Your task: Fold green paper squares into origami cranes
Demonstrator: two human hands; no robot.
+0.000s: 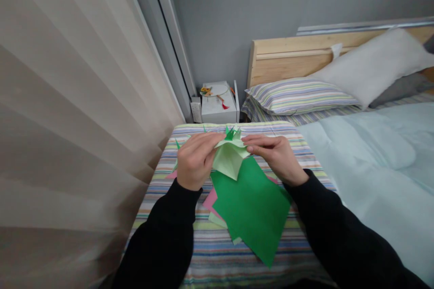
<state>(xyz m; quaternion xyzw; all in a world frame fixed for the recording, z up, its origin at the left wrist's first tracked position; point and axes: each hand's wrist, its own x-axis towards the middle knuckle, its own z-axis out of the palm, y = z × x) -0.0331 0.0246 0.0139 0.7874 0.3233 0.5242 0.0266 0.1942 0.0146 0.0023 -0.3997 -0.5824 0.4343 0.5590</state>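
Note:
A sheet of light green origami paper (229, 160), creased and partly folded, is held up between my two hands. My left hand (197, 159) is closed on its left edge. On the opposite edge, my right hand (271, 151) pinches the paper between thumb and fingers. Below lies a stack of dark green paper (254, 210), with pink paper (210, 201) and pale green corners poking out from underneath. Behind the held sheet stand pointed green folded paper pieces (232, 133), partly hidden by it. More green tips show beyond my left hand.
A striped cloth (162, 203) covers the table. To the left hangs a pale curtain (84, 122). A bed with a light blue quilt (369, 158) and a striped pillow (301, 95) is on the right. Behind the table stands a small white cabinet (217, 110) with small items on top.

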